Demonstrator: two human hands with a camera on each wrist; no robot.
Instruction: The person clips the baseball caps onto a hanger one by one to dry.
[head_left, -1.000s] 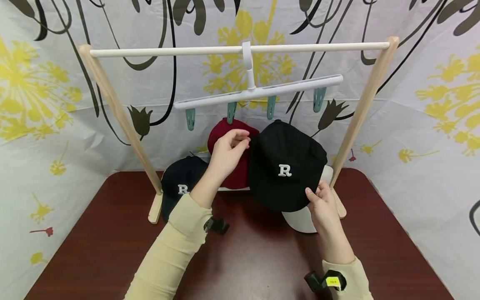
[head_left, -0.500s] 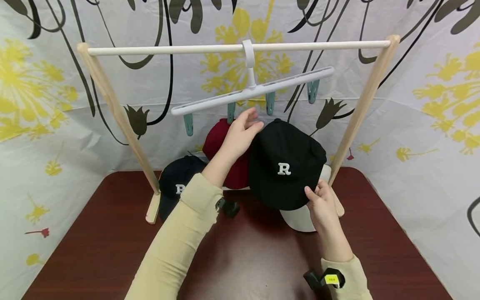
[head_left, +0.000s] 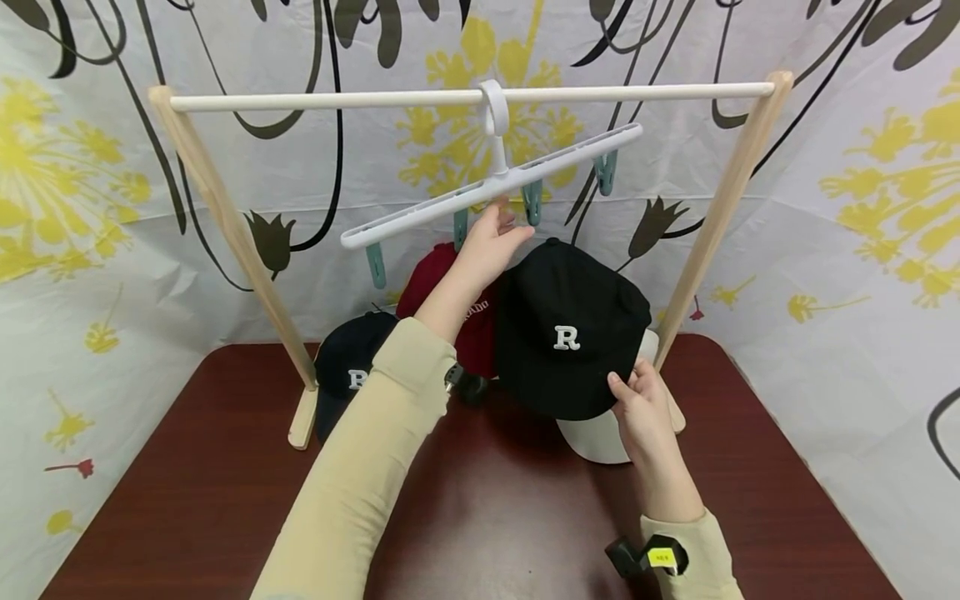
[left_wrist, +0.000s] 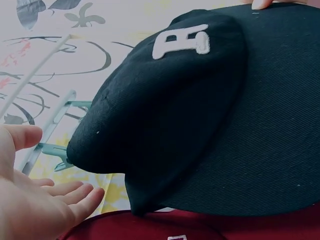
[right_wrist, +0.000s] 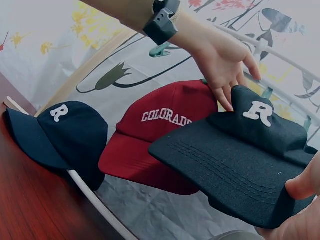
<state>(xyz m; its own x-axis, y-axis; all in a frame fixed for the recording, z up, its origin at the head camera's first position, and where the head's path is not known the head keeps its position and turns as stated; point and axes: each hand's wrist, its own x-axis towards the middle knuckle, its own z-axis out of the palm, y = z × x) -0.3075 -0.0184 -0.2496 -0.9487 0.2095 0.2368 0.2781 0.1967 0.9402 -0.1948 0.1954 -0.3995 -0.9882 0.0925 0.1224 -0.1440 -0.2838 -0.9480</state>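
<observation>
With thumb and fingers, my right hand [head_left: 651,425] pinches the brim edge of a black baseball cap [head_left: 573,287], held up with its white R facing me. My left hand [head_left: 486,248] is raised just below a white hanger [head_left: 420,213], beside a teal clip [head_left: 532,204]. In the left wrist view its thumb and fingers are spread apart, with nothing between them. The black cap's crown is near that clip; whether they touch I cannot tell. Behind the left arm is a red cap [right_wrist: 167,107] lettered COLORADO, partly covered by the black cap.
The tilted hanger hooks over the white bar [head_left: 300,101] of a wooden rack; other teal clips hang from it. A navy cap [head_left: 341,354] stands at the rack's left foot. A pale cap [head_left: 596,442] lies behind the black one on the brown table [head_left: 480,517].
My left hand has risen from before the red cap to the hanger's middle clips. The hanger has turned and tilts more, its left end lower. My right hand and the black cap have barely moved.
</observation>
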